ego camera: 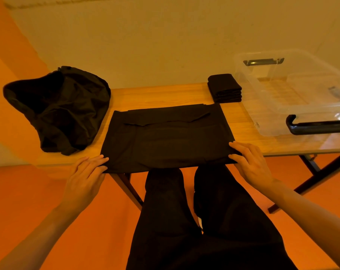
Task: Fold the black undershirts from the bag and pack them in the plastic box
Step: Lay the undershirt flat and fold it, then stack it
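Observation:
A black undershirt (168,139) lies flat and partly folded on the wooden table (161,96), its near edge hanging over the table's front. My left hand (86,177) pinches the shirt's near left corner. My right hand (250,162) pinches the near right corner. A stack of folded black undershirts (224,88) sits at the back right of the table. The black bag (58,108) slumps open on the table's left end. The clear plastic box (294,94) with black handles stands at the right, with nothing black inside.
The table has dark crossed legs (313,172) below its front edge. My legs in black trousers (204,221) are under the shirt's near edge. A pale wall rises behind the table, and the floor is orange.

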Motion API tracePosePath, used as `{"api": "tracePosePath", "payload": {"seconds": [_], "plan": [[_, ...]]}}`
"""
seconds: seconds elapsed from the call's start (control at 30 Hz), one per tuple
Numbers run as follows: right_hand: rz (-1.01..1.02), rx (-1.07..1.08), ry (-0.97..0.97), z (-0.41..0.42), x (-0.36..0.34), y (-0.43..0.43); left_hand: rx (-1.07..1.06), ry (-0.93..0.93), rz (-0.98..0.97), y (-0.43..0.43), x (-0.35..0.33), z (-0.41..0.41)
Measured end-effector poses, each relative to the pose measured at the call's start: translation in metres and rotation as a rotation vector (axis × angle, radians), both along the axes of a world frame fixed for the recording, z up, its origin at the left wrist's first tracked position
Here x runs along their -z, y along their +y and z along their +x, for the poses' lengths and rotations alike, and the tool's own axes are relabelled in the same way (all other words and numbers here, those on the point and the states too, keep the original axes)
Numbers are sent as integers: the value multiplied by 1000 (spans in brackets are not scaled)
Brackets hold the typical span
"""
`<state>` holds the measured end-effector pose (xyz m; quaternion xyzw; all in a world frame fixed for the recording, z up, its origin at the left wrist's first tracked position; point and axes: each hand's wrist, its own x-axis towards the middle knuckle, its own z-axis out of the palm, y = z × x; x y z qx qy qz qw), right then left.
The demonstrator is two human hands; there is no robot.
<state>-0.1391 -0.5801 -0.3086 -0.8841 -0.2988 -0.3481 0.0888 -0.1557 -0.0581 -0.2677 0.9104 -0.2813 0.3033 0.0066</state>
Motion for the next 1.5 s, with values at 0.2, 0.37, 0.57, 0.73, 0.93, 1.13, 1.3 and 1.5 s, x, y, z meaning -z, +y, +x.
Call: {"api": "tracePosePath", "payload": {"seconds": [0.2,0.37,0.57,0.73,0.93,1.13,1.3,1.5], "plan": [[-54,-39,69,-8,-13,-10,21,5,4,0,1,-3],[-44,-18,15,-19,-19,-14,38,6,20,4,-3,-6],[86,13,70,-33,-35,-9,-42,79,-75,4,-9,-15],[150,54,126,-38,-46,-6,-50,63,-96,-1,-14,-23],[254,26,376,-45,-60,-12,-23,168,-176,1,-30,-23],[466,53,429,-19,-97,2,4,355,-487,-5,-80,0],[658,189,514,21,-108,21,-42,369,-544,-19,-101,26],[775,341,628,74,-118,29,-183,336,-526,-27,-103,67]]}}
